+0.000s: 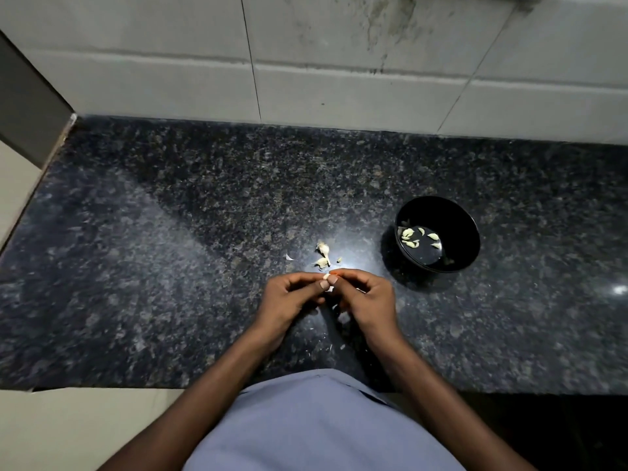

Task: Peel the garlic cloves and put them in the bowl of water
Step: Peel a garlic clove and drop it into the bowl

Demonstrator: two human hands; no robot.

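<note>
Pale garlic clove (326,276), mostly hidden, pinched between left hand (292,295) and right hand (365,297).

A home kitchen, by the look of it: a speckled dark granite desk (204,232) runs under a stained, grey tiled wall (339,62) at twelve o'clock, garlic cloves (323,254) lying loose on the stone.

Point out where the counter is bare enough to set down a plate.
Bare: the counter left of the hands, out to its left edge, and the strip along the tiled wall. Crowded: garlic pieces just beyond the hands, bowl right.
</note>
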